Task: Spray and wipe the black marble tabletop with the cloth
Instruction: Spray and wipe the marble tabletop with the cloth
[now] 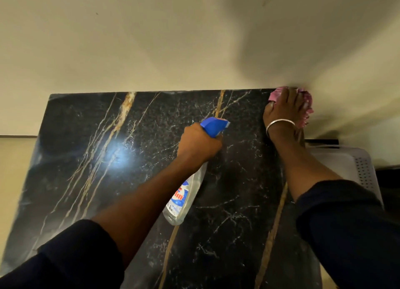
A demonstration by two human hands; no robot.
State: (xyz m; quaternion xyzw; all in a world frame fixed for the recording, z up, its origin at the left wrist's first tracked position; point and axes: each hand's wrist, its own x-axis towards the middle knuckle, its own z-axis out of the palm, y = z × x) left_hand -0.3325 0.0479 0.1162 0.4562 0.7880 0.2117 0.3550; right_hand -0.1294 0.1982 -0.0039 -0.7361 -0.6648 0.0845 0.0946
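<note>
The black marble tabletop [91, 159] with gold and white veins fills the lower part of the head view. My left hand [198, 142] grips the neck of a clear spray bottle [186, 200] with a blue trigger head, held over the middle of the slab and pointing toward the far edge. My right hand [283, 109], with a silver bangle on its wrist, presses flat on a pink cloth [307, 107] at the far right corner of the tabletop, against the wall.
A cream wall [173, 40] runs along the far edge of the table. A white perforated plastic basket [355, 165] stands right of the table beside my right forearm. A lamp glare shows on the marble's left half.
</note>
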